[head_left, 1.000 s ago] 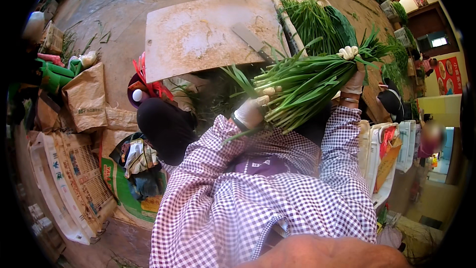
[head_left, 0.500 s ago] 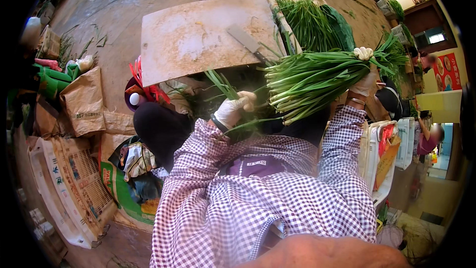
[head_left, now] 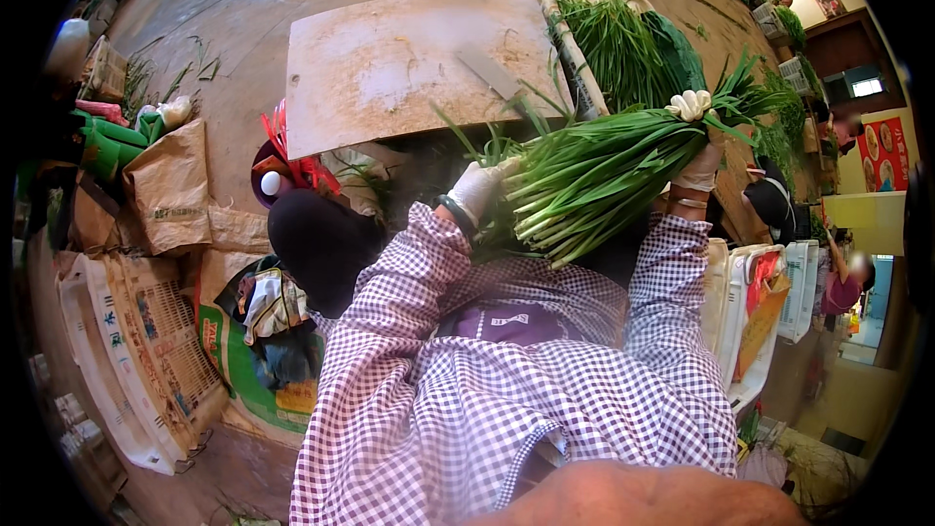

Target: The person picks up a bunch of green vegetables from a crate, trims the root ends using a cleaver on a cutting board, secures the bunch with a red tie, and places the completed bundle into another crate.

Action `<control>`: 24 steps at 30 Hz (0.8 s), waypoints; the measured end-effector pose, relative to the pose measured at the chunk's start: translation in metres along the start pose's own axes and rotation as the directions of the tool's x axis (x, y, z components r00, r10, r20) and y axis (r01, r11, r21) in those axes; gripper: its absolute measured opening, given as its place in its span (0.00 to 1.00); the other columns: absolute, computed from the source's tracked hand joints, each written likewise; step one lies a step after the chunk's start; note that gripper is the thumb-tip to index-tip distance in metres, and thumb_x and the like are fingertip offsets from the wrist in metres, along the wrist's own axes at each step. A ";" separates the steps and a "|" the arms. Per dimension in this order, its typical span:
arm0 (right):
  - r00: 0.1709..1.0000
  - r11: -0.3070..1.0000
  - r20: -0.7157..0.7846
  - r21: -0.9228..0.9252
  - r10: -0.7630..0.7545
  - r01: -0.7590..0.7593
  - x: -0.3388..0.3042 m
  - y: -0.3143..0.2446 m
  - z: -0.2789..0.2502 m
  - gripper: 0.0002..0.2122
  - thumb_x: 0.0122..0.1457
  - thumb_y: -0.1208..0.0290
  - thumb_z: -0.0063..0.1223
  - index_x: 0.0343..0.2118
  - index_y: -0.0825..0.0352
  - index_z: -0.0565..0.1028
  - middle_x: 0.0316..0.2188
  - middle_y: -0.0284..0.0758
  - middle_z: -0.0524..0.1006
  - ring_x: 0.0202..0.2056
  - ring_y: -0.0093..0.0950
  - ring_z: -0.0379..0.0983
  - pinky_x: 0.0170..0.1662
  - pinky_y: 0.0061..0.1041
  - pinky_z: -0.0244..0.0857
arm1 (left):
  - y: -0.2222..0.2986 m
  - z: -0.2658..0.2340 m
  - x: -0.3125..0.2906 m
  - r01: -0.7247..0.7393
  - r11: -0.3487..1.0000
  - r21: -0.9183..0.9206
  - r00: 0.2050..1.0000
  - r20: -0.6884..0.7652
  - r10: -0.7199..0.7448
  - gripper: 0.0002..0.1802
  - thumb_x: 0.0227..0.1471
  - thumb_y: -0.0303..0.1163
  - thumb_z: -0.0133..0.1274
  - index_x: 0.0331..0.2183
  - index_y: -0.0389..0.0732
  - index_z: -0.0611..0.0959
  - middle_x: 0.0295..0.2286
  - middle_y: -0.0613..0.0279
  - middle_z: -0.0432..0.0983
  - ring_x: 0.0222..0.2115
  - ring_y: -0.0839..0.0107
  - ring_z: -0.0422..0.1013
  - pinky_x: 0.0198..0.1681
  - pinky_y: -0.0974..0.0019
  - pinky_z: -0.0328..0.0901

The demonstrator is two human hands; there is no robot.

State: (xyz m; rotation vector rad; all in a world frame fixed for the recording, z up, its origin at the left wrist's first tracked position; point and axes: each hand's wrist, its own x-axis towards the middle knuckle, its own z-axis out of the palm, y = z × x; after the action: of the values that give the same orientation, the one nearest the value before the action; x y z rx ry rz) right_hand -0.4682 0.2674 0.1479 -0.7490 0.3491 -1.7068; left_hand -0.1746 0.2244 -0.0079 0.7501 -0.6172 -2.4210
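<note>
A thick bunch of garlic chives hangs across in front of me, pale stem ends toward the lower left and green leaves toward the upper right. My right hand, in a white glove, is closed around its leafy part. Beside the stem ends, my gloved left hand has its fingers bent in at the bunch's left edge. Loose green blades stick out around those fingers, but exactly what they grip is hidden. Beyond the bunch lies a cleaver on a stained white board, its handle partly covered by leaves.
A pale crate full of chives stands right of the board. To my left are a brown sack and a white plastic crate. More white baskets stand at my right. People sit farther off on the right.
My left hand has moved right, up to the bunch's edge; the blades it held upright now lie beside the bunch. The bunch has tilted and shifted slightly left with my right hand.
</note>
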 end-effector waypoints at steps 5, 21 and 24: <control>0.999 0.999 0.014 0.037 0.033 -0.034 -0.002 0.003 -0.001 0.10 0.54 0.71 0.60 0.29 0.60 0.66 0.26 0.25 0.60 0.31 0.21 0.59 0.46 0.22 0.57 | -0.003 -0.009 -0.006 0.106 0.983 -0.148 0.985 0.149 -0.084 0.16 0.58 0.35 0.53 0.42 0.34 0.80 0.29 0.65 0.78 0.27 0.75 0.71 0.32 0.70 0.66; 0.996 0.999 0.080 -0.002 -0.046 0.046 -0.012 -0.026 0.037 0.09 0.57 0.75 0.54 0.29 0.61 0.64 0.24 0.26 0.61 0.29 0.21 0.57 0.43 0.22 0.56 | -0.029 -0.035 -0.020 0.006 0.791 0.612 0.987 0.123 -0.103 0.11 0.54 0.32 0.58 0.38 0.37 0.81 0.16 0.72 0.69 0.16 0.79 0.63 0.20 0.72 0.58; 0.985 0.985 0.042 0.036 -0.169 0.168 -0.019 -0.056 0.042 0.08 0.57 0.76 0.53 0.29 0.60 0.63 0.24 0.26 0.60 0.29 0.21 0.57 0.42 0.22 0.56 | -0.034 -0.039 -0.022 0.028 0.391 0.920 0.997 0.001 -0.074 0.13 0.52 0.35 0.59 0.38 0.38 0.81 0.16 0.68 0.72 0.16 0.71 0.66 0.25 0.67 0.66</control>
State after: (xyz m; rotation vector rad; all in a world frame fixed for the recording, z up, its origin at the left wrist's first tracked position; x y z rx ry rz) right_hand -0.4816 0.3077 0.2069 -0.8113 0.2318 -1.8465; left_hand -0.1466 0.2529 -0.0478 1.1210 -2.0924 -1.9511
